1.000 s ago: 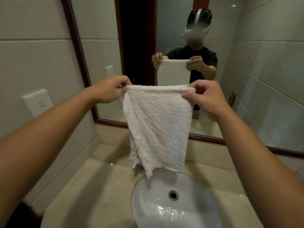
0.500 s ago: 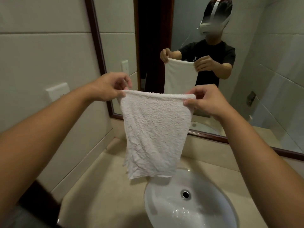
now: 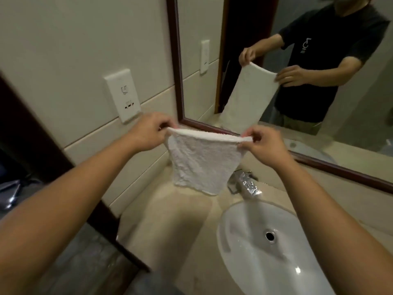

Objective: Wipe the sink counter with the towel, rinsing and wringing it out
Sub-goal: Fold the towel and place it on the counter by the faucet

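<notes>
Fingers [image 3: 168, 126] of left hand [image 3: 146, 133] pinch upper left corner of towel [image 3: 202, 160]; fingers of right hand [image 3: 263, 145] pinch upper right corner. White towel hangs flat between both hands, lower edge free, above beige tabletop [image 3: 170, 226] and clear of it. Below right fingers: chrome faucet [image 3: 244, 184], then white sink [image 3: 265, 248] with drain [image 3: 270, 235]. Beyond fingers: framed mirror [image 3: 234, 60] showing person with towel. Left of left fingers: wall socket [image 3: 123, 94].

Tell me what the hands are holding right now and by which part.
Both hold the white towel by its top edge: left hand pinches the left corner, right hand the right corner.
</notes>
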Demonstrator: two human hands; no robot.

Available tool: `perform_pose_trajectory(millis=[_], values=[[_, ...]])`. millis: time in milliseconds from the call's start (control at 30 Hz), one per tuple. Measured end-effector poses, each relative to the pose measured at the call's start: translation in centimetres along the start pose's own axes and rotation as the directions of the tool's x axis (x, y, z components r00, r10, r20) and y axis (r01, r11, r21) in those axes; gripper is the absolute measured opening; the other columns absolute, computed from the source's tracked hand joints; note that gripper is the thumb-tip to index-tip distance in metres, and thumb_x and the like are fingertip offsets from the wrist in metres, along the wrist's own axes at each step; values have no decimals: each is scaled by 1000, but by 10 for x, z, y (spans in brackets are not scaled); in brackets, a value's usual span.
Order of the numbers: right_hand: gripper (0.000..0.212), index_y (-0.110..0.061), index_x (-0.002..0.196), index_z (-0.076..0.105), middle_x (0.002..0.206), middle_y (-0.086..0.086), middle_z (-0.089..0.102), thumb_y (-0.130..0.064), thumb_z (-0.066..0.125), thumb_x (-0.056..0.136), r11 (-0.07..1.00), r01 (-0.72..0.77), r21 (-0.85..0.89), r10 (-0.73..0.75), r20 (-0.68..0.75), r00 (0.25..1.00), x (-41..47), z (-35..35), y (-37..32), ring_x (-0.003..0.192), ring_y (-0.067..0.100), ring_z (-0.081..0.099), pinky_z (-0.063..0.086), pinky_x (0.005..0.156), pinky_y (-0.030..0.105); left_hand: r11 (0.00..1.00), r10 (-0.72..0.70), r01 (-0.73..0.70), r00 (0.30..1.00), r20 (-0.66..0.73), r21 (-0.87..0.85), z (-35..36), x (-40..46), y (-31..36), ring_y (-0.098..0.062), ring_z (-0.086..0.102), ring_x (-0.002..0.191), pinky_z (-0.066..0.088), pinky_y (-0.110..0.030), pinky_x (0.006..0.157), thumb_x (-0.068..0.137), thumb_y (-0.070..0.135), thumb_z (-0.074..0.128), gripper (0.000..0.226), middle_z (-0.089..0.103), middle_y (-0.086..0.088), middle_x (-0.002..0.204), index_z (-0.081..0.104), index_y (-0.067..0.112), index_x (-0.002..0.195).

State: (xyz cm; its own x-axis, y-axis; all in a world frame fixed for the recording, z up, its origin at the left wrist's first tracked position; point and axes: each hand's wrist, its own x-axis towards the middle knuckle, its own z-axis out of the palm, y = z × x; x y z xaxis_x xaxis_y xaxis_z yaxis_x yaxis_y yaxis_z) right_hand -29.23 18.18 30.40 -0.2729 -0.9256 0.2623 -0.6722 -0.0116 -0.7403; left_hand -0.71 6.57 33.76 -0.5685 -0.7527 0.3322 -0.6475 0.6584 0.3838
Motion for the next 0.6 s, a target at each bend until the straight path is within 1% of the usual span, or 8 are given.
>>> perform_pose_trajectory(millis=[67, 167, 233, 300, 367, 433, 500, 600], values=[[27, -28, 74, 67, 82, 0, 69, -6, 82, 72, 1000, -22, -22, 25, 133, 991, -25, 26, 24, 72, 11, 58, 44, 64, 22, 1000, -23, 24, 994, 111, -9, 28, -37, -20, -18, 61, 80, 50, -27, 75, 85, 3, 65, 12, 68, 0, 85, 71, 12, 88], [26, -29, 72, 68, 77, -7, 66, -9, 83, 71, 988, -52, -145, 104, 379, 920, -64, 67, 64, 75, 16, 59, 42, 68, 26, 995, -100, 99, 928, 359, 20, 79, -93, -45, -19, 60, 82, 39, -15, 66, 85, 3, 62, 14, 64, 4, 85, 70, 12, 91], [16, -20, 80, 74, 77, -9, 64, -12, 84, 72, 979, -16, -203, 127, 547, 827, -87, 88, 84, 71, 9, 58, 43, 70, 25, 990, -142, 118, 815, 561, 80, 108, -125, -52, -18, 57, 84, 38, -21, 70, 86, 6, 59, 17, 61, 5, 87, 68, 14, 98], [18, -23, 77, 72, 77, -8, 66, -12, 84, 71, 977, -32, -211, 173, 695, 698, -108, 103, 98, 68, 0, 58, 46, 68, 18, 987, -161, 121, 690, 706, 107, 130, -149, -52, -16, 56, 88, 44, -25, 77, 88, 11, 59, 19, 61, 4, 93, 66, 17, 104], [24, -27, 70, 68, 73, -7, 67, -7, 81, 72, 977, -56, -204, 201, 810, 551, -121, 111, 107, 63, -3, 60, 48, 65, 15, 983, -171, 161, 603, 779, 91, 142, -164, -52, -13, 58, 91, 50, -26, 83, 90, 16, 59, 18, 62, 5, 99, 65, 20, 107], [24, -24, 72, 69, 73, -2, 69, -2, 77, 74, 977, -99, -188, 212, 852, 479, -124, 116, 112, 64, 1, 62, 50, 65, 17, 975, -178, 212, 553, 814, 70, 149, -171, -56, -12, 59, 93, 51, -27, 86, 91, 17, 59, 15, 62, 6, 101, 64, 24, 103], [15, -14, 79, 71, 76, 5, 68, 1, 75, 78, 973, -185, -140, 220, 813, 539, -118, 121, 117, 69, 13, 64, 53, 64, 23, 961, -213, 266, 552, 806, 73, 153, -170, -66, -13, 59, 94, 50, -26, 85, 90, 16, 59, 14, 61, 6, 100, 63, 25, 99], [9, -9, 88, 73, 82, 9, 70, -6, 76, 81, 957, -277, -84, 266, 635, 725, -102, 135, 130, 71, 18, 64, 55, 63, 26, 936, -288, 345, 642, 711, 68, 163, -157, -86, -12, 58, 93, 46, -23, 80, 91, 14, 59, 17, 61, 5, 100, 67, 19, 105]])
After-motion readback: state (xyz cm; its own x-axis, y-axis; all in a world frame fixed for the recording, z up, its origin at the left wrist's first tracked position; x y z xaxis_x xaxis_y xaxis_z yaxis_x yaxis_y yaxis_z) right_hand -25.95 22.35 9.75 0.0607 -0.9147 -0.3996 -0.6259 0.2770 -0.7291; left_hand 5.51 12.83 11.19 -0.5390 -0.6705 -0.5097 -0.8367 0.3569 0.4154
